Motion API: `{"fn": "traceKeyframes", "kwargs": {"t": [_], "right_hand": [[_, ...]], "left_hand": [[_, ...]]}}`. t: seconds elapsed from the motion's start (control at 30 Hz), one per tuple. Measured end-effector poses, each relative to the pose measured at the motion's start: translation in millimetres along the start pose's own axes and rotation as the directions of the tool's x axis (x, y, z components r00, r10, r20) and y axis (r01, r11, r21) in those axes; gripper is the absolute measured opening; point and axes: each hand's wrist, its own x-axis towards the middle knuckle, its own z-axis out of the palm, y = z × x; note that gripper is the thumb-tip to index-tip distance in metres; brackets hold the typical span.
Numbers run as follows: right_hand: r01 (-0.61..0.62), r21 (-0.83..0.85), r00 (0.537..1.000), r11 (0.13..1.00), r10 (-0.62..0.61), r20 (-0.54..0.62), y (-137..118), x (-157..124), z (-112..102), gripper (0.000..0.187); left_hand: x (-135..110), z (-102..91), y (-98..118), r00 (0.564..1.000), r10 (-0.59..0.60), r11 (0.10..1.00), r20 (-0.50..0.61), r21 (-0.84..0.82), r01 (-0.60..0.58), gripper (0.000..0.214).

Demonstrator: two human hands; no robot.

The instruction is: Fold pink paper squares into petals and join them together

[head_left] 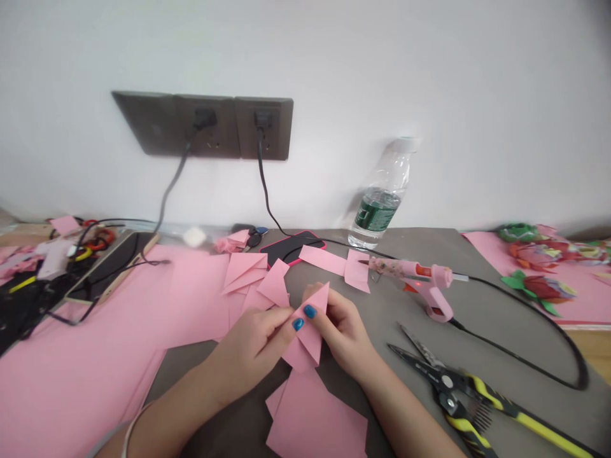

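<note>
Between both hands is a folded piece of pink paper (310,337), creased into pointed flaps. My left hand (262,334) is closed on its left edge, thumb pressed on the fold. On the other side, my right hand (341,324) pinches the upper right part, its thumb flat on the paper and the other fingers behind. Below the hands lie loose pink paper squares (317,420). Just beyond them rest several folded pink paper pieces (245,273), partly hidden by my left hand.
A pink glue gun (429,280) with its cable lies right, near open black-and-yellow scissors (446,381). Behind stand a water bottle (379,203) and a phone (286,249). Large pink sheets (95,356) cover the left; paper flowers (544,286) lie far right. Another phone (109,261) sits left.
</note>
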Motion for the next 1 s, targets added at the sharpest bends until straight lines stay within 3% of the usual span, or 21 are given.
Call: {"fn": "traceKeyframes", "kwargs": {"t": [0.57, 0.73, 1.0], "right_hand": [[-0.004, 0.030, 0.999, 1.000, 0.003, 0.054, -1.9, 0.8, 1.4, 0.034], [-0.013, 0.046, 0.996, 0.999, 0.008, 0.092, 0.8, 1.9, 1.0, 0.036], [-0.056, 0.111, 0.998, 0.992, 0.054, 0.026, 4.0, -2.1, 1.0, 0.045]], "left_hand": [[-1.2, -0.2, -2.3, 1.000, 0.028, 0.999, -0.006, 0.021, -0.028, 0.038], [0.5, -0.7, -3.2, 0.997, 0.079, 0.990, -0.018, 0.120, -0.076, 0.036], [1.1, -0.7, -1.9, 0.994, 0.105, 0.969, -0.009, 0.224, -0.101, 0.037]]}}
